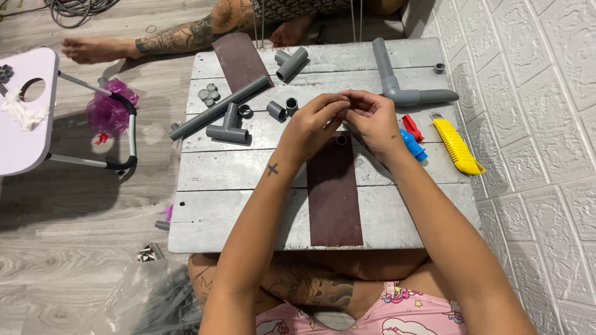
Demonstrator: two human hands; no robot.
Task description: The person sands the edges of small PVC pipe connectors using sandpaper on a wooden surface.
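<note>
My left hand and my right hand meet above the middle of a grey wooden board, fingertips pinched together on a small item I cannot make out. Under them lies a dark red-brown sandpaper strip with a small grey ring on its top end. Just left of the hands stand short grey pipe couplings, a tee fitting and a long grey pipe. A blue and red valve lies beside my right wrist.
A yellow utility knife lies at the board's right edge by the white wall. An elbowed pipe assembly and a second sandpaper strip lie at the back. Another person's tattooed leg rests beyond. A small white table stands left.
</note>
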